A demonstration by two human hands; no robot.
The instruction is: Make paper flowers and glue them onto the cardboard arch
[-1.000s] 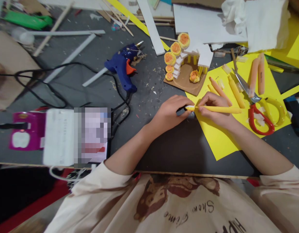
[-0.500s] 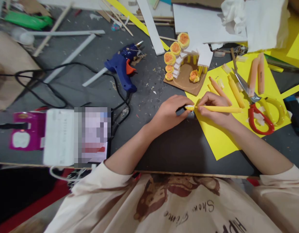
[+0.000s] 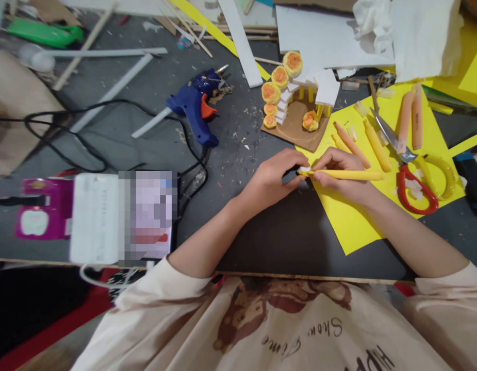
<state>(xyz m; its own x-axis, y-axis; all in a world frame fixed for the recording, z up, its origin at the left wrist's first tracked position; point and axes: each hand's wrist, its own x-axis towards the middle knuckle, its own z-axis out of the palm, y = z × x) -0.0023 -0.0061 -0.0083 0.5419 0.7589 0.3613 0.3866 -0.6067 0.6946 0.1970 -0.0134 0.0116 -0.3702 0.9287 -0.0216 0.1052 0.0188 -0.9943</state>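
1. The left grip [image 3: 267,175] is closed on a small white and yellow piece [image 3: 303,170], pinched at its tips; the exact form is too small to tell.
2. The right grip [image 3: 341,167] holds a slim yellow plastic marker [image 3: 356,175] like a pen. Its tip points left, to the piece, but I cannot tell if it touches.
3. Under the right grip lies a bright yellow paper sheet [image 3: 350,221], at an angle on the dark grey worktop [image 3: 226,165].
4. Just beyond both grips stands a small model with brown cardboard base [image 3: 296,127], white steps and round yellow-orange pieces.
5. Right of the right grip lie metal scissors with red handle [image 3: 403,191], near two pale orange markers [image 3: 416,121].
6. Farther left, beyond the left grip, lies a blue plastic glue gun [image 3: 194,103] with orange trigger.
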